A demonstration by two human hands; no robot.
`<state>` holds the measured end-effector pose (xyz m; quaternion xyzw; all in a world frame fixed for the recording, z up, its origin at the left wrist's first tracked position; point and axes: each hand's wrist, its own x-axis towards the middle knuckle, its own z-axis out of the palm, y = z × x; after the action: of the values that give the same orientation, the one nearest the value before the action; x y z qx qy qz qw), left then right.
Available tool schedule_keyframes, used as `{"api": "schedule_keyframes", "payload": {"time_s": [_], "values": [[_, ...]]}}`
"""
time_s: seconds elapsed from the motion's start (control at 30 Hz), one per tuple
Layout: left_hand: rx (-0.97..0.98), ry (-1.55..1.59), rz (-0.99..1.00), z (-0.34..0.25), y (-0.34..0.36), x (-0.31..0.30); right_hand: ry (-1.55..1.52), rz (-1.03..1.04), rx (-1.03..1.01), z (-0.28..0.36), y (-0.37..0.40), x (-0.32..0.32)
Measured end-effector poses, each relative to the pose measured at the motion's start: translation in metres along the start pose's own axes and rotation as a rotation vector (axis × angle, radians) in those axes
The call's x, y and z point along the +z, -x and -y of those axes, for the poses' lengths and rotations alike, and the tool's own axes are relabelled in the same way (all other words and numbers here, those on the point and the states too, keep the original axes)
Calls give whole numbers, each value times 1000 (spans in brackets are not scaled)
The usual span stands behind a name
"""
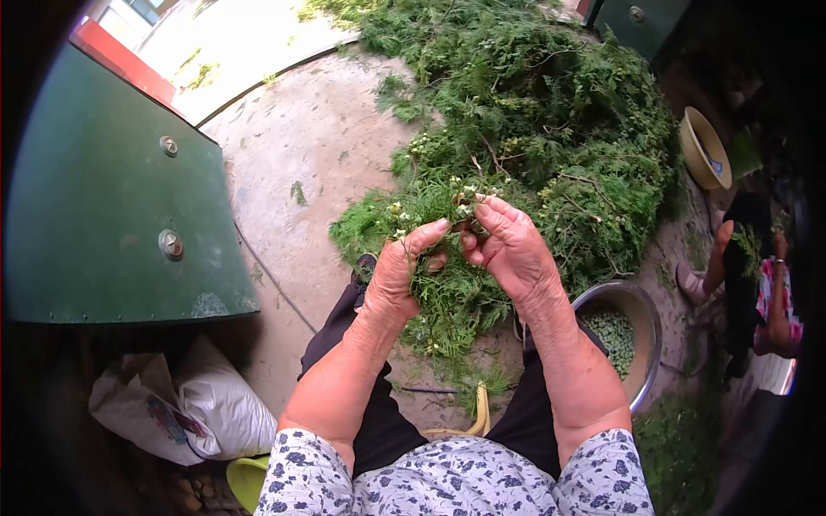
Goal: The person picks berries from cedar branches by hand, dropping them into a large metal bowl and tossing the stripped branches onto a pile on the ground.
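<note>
My left hand is closed around a leafy green conifer sprig, whose fronds hang below the fingers. Small pale-green cones show at its upper end. Close beside it, my right hand pinches with thumb and forefinger at a cluster of green cones on the twigs. The fingertips partly hide what exactly is between them. A large heap of cut conifer branches lies just beyond both hands. To the right of my right forearm stands a metal bowl holding many small green cones.
A green metal door stands at left, with a white sack and a yellow-green basin below it. A cable crosses the concrete floor. At right are a beige basin and another person holding a sprig.
</note>
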<state>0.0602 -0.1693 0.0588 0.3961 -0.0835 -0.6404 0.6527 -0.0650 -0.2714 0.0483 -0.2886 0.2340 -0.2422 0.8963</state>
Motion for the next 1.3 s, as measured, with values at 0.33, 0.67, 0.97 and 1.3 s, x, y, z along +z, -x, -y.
{"api": "schedule_keyframes", "payload": {"time_s": [0.33,0.67,0.97,1.3], "values": [[-21,-62,-115,6,-4,-3,271,-46,-133,-4,4,7],[85,-58,-230,5,4,11,-185,-68,-82,5,8,11],[65,-88,-250,6,3,16,70,-93,-159,0,7,8],[58,-24,-76,0,7,19,-153,14,-10,-5,6,-5]]}}
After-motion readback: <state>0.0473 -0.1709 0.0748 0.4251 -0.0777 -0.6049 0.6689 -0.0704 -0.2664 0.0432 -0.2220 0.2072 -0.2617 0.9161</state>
